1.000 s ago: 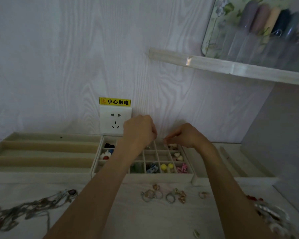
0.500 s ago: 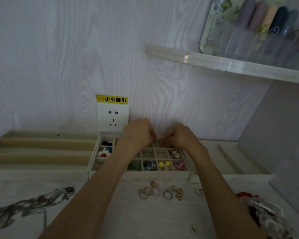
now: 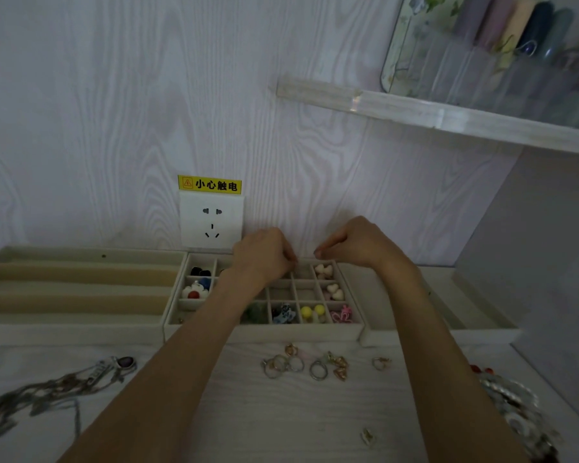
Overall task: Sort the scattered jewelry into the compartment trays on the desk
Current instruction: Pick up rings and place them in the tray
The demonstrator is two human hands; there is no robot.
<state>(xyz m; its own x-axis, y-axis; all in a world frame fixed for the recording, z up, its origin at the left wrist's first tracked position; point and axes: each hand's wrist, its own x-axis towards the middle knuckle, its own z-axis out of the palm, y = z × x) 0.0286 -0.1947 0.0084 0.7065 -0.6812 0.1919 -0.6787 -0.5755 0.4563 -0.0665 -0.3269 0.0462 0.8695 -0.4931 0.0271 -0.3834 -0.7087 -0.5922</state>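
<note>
A beige grid tray (image 3: 264,330) stands against the wall and holds earrings: cream hearts (image 3: 324,270), yellow balls (image 3: 312,311), and a pink piece (image 3: 343,314). My left hand (image 3: 264,255) and my right hand (image 3: 355,242) hover over its back row, fingertips pinched and a small gap between them. Whatever they pinch is too small to make out. Loose rings (image 3: 295,364) lie on the desk in front of the tray, with one ring (image 3: 380,362) apart to the right. Tangled necklaces (image 3: 47,392) lie at the left and bracelets (image 3: 515,406) at the right.
A tray with long slots (image 3: 74,324) sits left of the grid tray and another tray (image 3: 482,329) sits right of it. A wall socket (image 3: 211,220) is behind them. A shelf (image 3: 415,110) juts out above. A tiny gold piece (image 3: 368,436) lies near the front.
My hands came close together over the tray's back row half a second ago and have now drawn slightly apart. The view has tilted a little.
</note>
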